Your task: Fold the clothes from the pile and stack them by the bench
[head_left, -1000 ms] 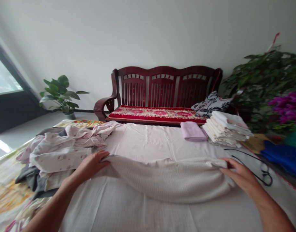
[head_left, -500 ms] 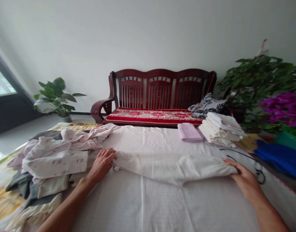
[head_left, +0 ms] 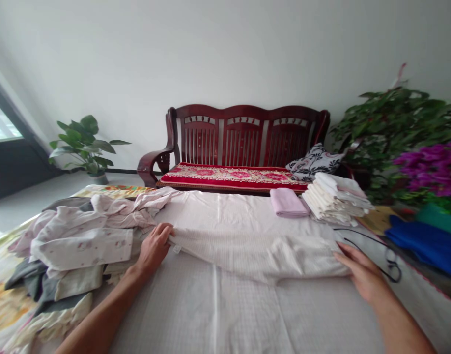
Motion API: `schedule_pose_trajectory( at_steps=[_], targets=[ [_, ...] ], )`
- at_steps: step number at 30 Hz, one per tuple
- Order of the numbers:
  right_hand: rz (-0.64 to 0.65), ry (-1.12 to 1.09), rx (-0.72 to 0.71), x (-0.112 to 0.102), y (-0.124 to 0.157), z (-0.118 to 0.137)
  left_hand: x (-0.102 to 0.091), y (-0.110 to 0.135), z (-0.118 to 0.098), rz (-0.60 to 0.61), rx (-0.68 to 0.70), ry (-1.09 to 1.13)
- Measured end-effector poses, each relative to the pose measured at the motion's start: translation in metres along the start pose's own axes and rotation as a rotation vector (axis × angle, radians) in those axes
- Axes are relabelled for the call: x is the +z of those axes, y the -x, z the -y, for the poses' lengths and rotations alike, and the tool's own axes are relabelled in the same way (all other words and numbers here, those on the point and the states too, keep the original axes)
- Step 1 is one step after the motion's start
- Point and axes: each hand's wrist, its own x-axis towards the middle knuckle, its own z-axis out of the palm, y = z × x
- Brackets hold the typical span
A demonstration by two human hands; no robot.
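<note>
A white, finely ribbed garment [head_left: 233,253] lies stretched sideways across the white cloth [head_left: 247,314], folded into a long strip. A small pale label [head_left: 177,249] shows at its left end. My left hand [head_left: 156,246] pinches that left end, with the fingertips closed on the fabric. At the opposite end, my right hand [head_left: 360,270] grips the wider, bunched part; some of its fingers are hidden. The garment's lower edge bulges toward me right of the middle.
Left of my arm is a heap of loose clothes [head_left: 81,246]. Behind the garment lie a folded lilac cloth [head_left: 289,202] and a stack of folded white cloths [head_left: 336,199]. A black cord [head_left: 393,268] curls at the right. Beyond stands a wooden bench [head_left: 243,137].
My right hand has shifted slightly left, and the garment's right end has come with it, a little more bunched. My left hand still holds its end, marginally farther left in view.
</note>
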Motion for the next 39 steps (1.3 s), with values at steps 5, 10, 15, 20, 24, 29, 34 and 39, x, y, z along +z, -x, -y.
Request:
schedule_pose_trajectory(
  at_steps=[5, 10, 15, 20, 24, 29, 34, 39],
  targets=[
    [-0.038, -0.206, -0.103, 0.019, -0.003, 0.002, -0.004, -0.01, -0.004, -0.06, -0.06, -0.158],
    [-0.088, 0.122, -0.061, 0.012, -0.018, -0.022, 0.004, -0.011, -0.006, 0.193, -0.174, -0.229],
    [-0.053, 0.498, -0.111, 0.003, -0.014, -0.022, 0.005, -0.006, -0.038, 0.097, -0.123, -0.259],
    [0.027, 1.017, -0.025, 0.018, 0.002, 0.003, 0.009, -0.004, -0.112, 0.187, 0.211, 0.126],
    [0.045, 1.139, -0.055, 0.032, 0.005, 0.003, 0.019, -0.004, -0.182, 0.314, 0.376, 0.263],
    [-0.001, 0.958, -0.199, 0.037, 0.0, -0.01, 0.042, -0.011, -0.248, 0.363, 0.434, 0.128],
    [-0.065, 0.755, -0.283, 0.036, -0.008, -0.012, 0.067, -0.02, -0.265, 0.369, 0.404, -0.011],
    [-0.029, 0.752, -0.217, 0.033, -0.017, -0.015, 0.07, -0.014, -0.253, 0.36, 0.515, 0.08]
  ],
)
